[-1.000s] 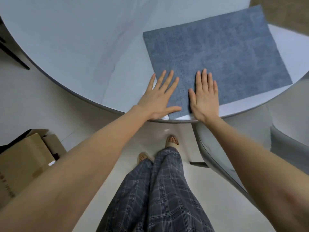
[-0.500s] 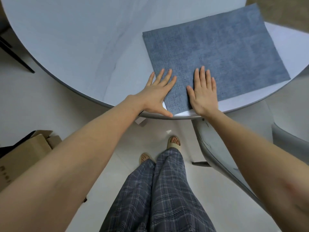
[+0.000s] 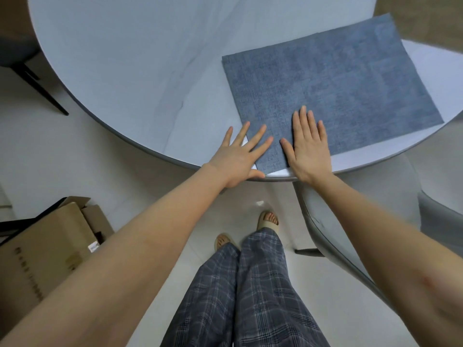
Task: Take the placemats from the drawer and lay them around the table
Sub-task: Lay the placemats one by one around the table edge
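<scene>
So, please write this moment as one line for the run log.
placemat: flat on table, near edge | left hand: open, on mat corner | right hand: open, pressing mat

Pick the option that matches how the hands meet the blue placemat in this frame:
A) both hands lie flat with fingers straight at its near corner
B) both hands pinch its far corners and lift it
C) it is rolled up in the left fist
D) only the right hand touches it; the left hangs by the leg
A: the left hand and right hand lie flat, fingers straight, at the near corner of the placemat, which lies spread on the table.
</scene>
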Demonstrator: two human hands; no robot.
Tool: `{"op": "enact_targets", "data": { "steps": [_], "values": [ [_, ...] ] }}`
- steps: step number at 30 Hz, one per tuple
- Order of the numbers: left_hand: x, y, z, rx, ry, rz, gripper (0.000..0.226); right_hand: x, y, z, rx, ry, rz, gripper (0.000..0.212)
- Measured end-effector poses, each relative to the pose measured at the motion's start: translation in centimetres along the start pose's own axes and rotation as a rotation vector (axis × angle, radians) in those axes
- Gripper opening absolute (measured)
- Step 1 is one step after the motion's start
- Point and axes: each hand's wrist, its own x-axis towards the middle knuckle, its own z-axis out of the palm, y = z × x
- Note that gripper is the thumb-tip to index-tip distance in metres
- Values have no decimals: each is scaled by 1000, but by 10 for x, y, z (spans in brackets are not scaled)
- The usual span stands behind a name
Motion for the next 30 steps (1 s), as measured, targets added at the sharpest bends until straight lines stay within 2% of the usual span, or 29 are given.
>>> {"op": "enact_targets", "data": {
  "steps": [4,7,9,10,12,13,16,20,24,30],
  "values": [
    [1,7,-14,-55,-58,-63,86,-47,5,2,-97,-73,-272,62],
    [-1,20,-29,-108,-91,-148,88,-78,12,-14,-100,-251,-360,64],
    [0,32,-46,-101,-141,-217,80,-84,18,-33,-3,-392,-323,61],
    [-1,39,-58,-76,-157,-238,68,-85,22,-46,52,-434,-275,56],
    [-1,57,-86,-2,-129,-226,38,-88,35,-75,79,-424,-157,38],
    [0,68,-102,27,-90,-204,30,-92,45,-90,81,-396,-102,32],
    [11,115,-145,66,14,-127,30,-116,86,-135,126,-349,39,31],
    [35,208,-185,127,55,13,34,-170,168,-189,142,-196,213,32],
    [48,344,-213,213,102,164,29,-246,267,-233,164,-52,356,30],
    [62,564,-240,155,121,344,26,-384,399,-274,193,-45,474,29]
  ]
}}
